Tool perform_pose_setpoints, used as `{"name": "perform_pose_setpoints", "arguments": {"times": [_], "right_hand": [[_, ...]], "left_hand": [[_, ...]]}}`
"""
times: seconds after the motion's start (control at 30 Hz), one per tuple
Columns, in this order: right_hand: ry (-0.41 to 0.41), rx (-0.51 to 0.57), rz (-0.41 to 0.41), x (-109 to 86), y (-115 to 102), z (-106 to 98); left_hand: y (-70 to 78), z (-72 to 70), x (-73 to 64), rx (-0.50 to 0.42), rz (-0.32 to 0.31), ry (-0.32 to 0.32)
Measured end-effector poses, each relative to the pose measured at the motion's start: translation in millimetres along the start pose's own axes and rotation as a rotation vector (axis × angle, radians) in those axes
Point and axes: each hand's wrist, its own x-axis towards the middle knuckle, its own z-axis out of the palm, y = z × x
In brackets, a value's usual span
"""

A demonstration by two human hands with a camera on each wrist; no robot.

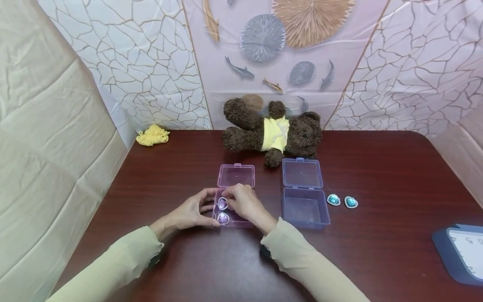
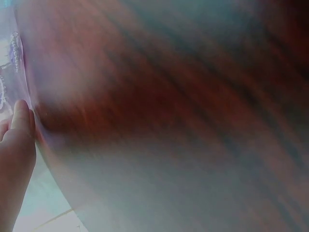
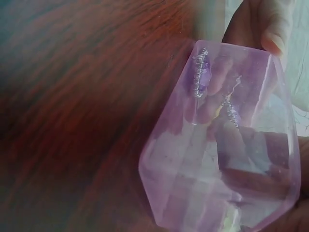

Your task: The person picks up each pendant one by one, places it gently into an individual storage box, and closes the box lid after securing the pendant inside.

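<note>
A rhinestone-edged purple gem sits pinched in the right hand's fingertips inside the open pink box, a second gem beside it. The left hand grips the box's left side. Over to the right sit a blue box and two teal gems.

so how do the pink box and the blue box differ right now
The pink box is tinted pink, the blue box blue. Two purple gems sit within the pink box's walls, while the blue box looks bare inside. The left hand holds the pink box and the right hand reaches into it; no hand touches the blue box. Both are see-through, with lids standing open.
</note>
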Motion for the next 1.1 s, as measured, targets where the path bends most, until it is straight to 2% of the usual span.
{"name": "perform_pose_setpoints", "arguments": {"times": [0.33, 0.8, 1.1], "right_hand": [[0.014, -0.092, -0.036, -0.2, 0.3, 2.8], [-0.013, -0.109, -0.053, 0.5, 1.7, 6.3], [-0.063, -0.102, -0.017, -0.5, 1.3, 2.0]], "left_hand": [[0.6, -0.3, 0.5, 0.009, 0.001, -0.004], [0.6, 1.7, -0.5, -0.003, -0.003, -0.003], [-0.8, 1.9, 0.2, 0.013, -0.021, 0.008]]}}
